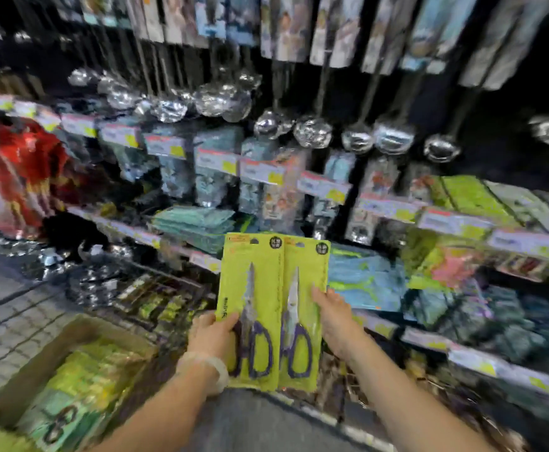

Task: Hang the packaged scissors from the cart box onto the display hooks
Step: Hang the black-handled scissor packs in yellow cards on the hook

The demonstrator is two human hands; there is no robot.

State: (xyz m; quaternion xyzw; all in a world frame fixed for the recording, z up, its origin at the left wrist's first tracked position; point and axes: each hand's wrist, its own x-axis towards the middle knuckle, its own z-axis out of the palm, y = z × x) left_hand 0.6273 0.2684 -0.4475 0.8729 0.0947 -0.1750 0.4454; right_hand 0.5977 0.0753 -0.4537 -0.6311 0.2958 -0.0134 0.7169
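Scissors packs upright, gripped between left hand, right hand.

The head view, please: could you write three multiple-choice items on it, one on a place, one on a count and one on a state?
1. Where does the cardboard box lie?
A. lower left of the hands
B. on the top shelf
C. right of the right hand

2. How many scissors packs are held up?
A. one
B. two
C. four

3. How does the left hand stand to the left pack?
A. flat on the shelf, away from it
B. hanging empty
C. in a grip on its lower left edge

Answers:
1 A: the box shows at the lower left, with more green packs in it.
2 B: the left pack and the right pack stand side by side, the left overlapping the right one, and the right hand holds that one's right edge.
3 C: the thumb lies across the card front beside the purple handles.
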